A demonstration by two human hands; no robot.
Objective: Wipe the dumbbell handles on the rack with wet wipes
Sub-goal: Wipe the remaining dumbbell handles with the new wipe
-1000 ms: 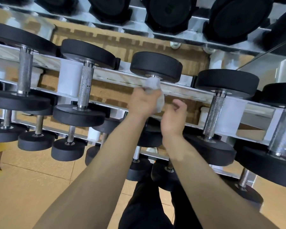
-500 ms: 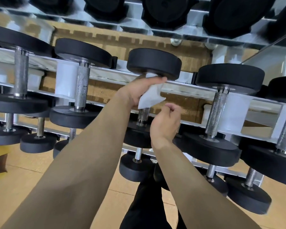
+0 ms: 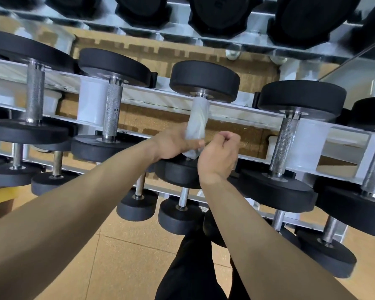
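Rack: a white-and-silver metal tiered rack (image 3: 160,98) fills the view, with black dumbbells lying across its rails on every tier. The rails run close behind each handle, so a hard twist could scrape knuckles on the front rail.
Floor: tan cork-look tiles (image 3: 128,256) lie below the rack's front edge, with the person's black trousers (image 3: 188,267) standing on them.
Dumbbell being cleaned: a black round-headed dumbbell (image 3: 205,81) with a steel handle lies on the middle tier, about midway along the rails. It only rests there, so a strong tug toward the front edge might roll it off above the legs.
Neighbours: the left knurled handle (image 3: 112,109) and the right knurled handle (image 3: 285,144) are bare. Whether they have been wiped cannot be told.
Left hand (image 3: 173,144): the grip is wrapped round the lower end of the covered handle, clasping cloth against steel.
Right hand (image 3: 219,154): the fingers are curled just beside the cloth's lower tail. I cannot tell whether this grip pinches it.
Wet wipe: a thin white wet wipe (image 3: 198,120) is wound along nearly the whole handle, from the far head down to the hands. The knurling will probably snag such thin wet cloth, which could then tear or bunch and leave patches uncleaned. If the left grip slackens, it could unwind and drop.
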